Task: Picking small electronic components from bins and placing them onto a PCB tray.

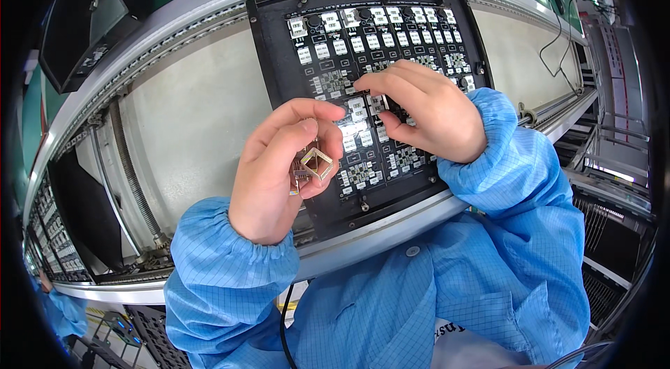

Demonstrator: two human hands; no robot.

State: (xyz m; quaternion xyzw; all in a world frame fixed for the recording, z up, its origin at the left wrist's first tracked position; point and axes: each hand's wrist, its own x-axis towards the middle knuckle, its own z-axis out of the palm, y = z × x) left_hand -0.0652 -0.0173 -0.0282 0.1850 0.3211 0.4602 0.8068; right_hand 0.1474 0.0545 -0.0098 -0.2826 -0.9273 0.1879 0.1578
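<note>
My left hand is closed around a few small components with thin metal pins. One of them, a square-framed component with a pale rim, sticks out at the fingers, and the others are partly hidden in the palm. My right hand is over the middle of the black circuit board panel, its thumb and index finger bent and apart. Between those fingertips a small white, boxy component sits on the panel, and I see no clear grip on it. The panel carries rows of white parts, partly covered by both hands.
A black carrier frame with metal screws surrounds the panel and lies across a conveyor with metal rails. Black bins stand beyond the rail. Further left is another populated panel. A blue sleeve of another person shows at lower left.
</note>
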